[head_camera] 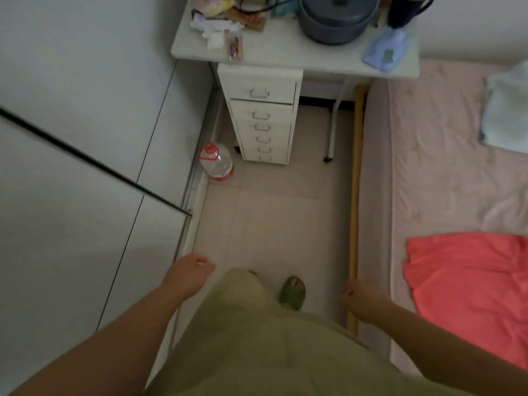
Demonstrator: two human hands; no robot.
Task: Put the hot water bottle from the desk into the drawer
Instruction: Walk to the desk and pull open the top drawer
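Note:
A pale blue hot water bottle (384,51) lies flat on the right front part of the white desk (285,57). Under the desk stands a white drawer unit (261,115) with several shut drawers, each with a metal handle. My left hand (190,271) hangs low at the left, fingers loosely curled and holding nothing. My right hand (358,298) hangs low at the right, also holding nothing. Both hands are far from the desk, over the floor.
A grey lidded pot (337,18), a dark jug (405,10) and a pile of papers and packets (220,24) crowd the desk. A water jug (216,162) stands on the floor left of the drawers. A bed (445,167) with a coral cloth (468,281) runs along the right; white wardrobe doors (71,138) are left.

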